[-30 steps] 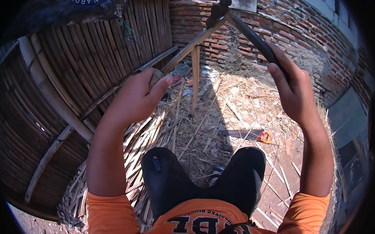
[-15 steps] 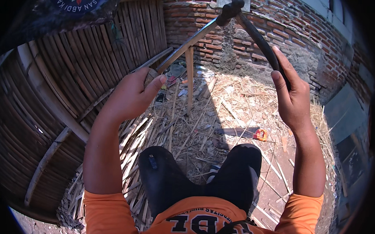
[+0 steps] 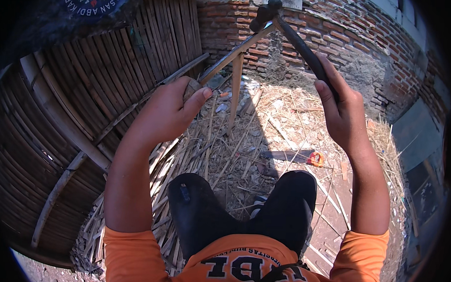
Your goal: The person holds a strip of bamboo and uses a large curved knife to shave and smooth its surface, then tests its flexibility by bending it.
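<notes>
My right hand (image 3: 346, 111) is closed round the dark handle of a hammer (image 3: 301, 44), raised ahead of me. Its black head overlaps the far end of a long wooden strip (image 3: 228, 61) in this view; whether they touch I cannot tell. My left hand (image 3: 171, 109) is wrapped round the near end of the wood, thumb on top, with a brownish block-like end (image 3: 191, 89) showing between thumb and fingers. A second, thinner wooden piece (image 3: 235, 94) hangs down from the strip. Most of the left fingers are hidden.
A handsaw (image 3: 314, 159) with an orange and black handle lies on the littered ground beyond my knees. Split bamboo pieces (image 3: 167, 161) are heaped at left, beside a bamboo wall (image 3: 63, 85). A brick wall (image 3: 313, 39) stands ahead; a grey panel (image 3: 415, 131) leans at right.
The hammer head has swung a little left, and my right hand has shifted left with it. The wooden strip and my left hand have moved slightly right.
</notes>
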{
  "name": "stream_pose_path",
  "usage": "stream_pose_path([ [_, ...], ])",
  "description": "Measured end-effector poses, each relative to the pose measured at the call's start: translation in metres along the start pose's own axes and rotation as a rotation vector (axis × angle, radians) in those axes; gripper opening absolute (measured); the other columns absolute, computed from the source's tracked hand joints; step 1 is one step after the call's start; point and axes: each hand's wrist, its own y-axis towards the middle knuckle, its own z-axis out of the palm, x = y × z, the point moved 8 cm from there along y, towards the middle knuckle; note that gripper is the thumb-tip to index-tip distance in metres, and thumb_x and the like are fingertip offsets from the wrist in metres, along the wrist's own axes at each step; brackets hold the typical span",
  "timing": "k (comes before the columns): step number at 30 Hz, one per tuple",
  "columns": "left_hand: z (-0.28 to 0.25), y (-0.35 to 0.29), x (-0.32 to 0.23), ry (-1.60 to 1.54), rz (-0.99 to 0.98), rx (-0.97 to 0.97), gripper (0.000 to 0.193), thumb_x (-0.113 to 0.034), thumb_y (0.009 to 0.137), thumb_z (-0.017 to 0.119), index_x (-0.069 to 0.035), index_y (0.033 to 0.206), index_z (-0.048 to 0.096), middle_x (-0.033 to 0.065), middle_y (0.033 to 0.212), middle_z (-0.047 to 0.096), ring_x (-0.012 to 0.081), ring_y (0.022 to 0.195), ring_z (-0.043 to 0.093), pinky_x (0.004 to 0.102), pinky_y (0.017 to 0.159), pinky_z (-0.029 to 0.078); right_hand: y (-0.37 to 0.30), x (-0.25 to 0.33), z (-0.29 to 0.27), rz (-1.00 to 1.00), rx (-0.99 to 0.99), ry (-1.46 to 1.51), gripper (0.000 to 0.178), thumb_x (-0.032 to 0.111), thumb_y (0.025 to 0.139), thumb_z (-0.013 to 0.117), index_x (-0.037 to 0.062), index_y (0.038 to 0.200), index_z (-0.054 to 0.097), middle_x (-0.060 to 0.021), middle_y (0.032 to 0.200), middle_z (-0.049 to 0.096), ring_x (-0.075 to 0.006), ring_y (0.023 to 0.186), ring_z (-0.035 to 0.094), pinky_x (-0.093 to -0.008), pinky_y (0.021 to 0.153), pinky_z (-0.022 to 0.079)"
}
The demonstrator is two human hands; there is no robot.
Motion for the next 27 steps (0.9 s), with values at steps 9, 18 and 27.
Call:
stream_pose_path([
  [9, -0.002, 0.001, 0.001, -0.024, -0.014, -0.025, 0.049, -0.048, 0.103, 0.055, -0.001, 0.090, 0.058, 0.0075, 0.069, 0.051, 0.0166, 0.067, 0.050, 0.0414, 0.061, 0.042, 0.001, 0.010, -0.024, -0.214, -0.273, 0.014, 0.047, 0.021, 0.104, 0.059, 0.0160, 0.150, 0.050, -0.0168, 0.121, 0.072, -0.0236, 0.103, 0.072, -0.0342, 0.087, 0.054],
  [18, -0.004, 0.001, 0.001, -0.014, -0.024, -0.014, 0.051, -0.049, 0.103, 0.055, 0.000, 0.092, 0.059, 0.0093, 0.072, 0.054, 0.0183, 0.070, 0.052, 0.0411, 0.065, 0.045, 0.003, 0.022, -0.038, -0.276, -0.380, 0.043, 0.047, 0.018, 0.104, 0.059, 0.0166, 0.150, 0.050, -0.0137, 0.100, 0.075, -0.0141, 0.077, 0.066, -0.0300, 0.072, 0.052],
  [27, -0.007, 0.001, 0.008, 0.012, -0.034, -0.039, 0.050, -0.050, 0.103, 0.055, -0.001, 0.093, 0.060, 0.0096, 0.071, 0.054, 0.0190, 0.067, 0.051, 0.0420, 0.063, 0.043, -0.001, 0.021, -0.022, -0.288, -0.357, 0.079, 0.044, 0.019, 0.104, 0.059, 0.0149, 0.148, 0.053, -0.0122, 0.083, 0.070, -0.0120, 0.069, 0.060, -0.0286, 0.065, 0.049],
])
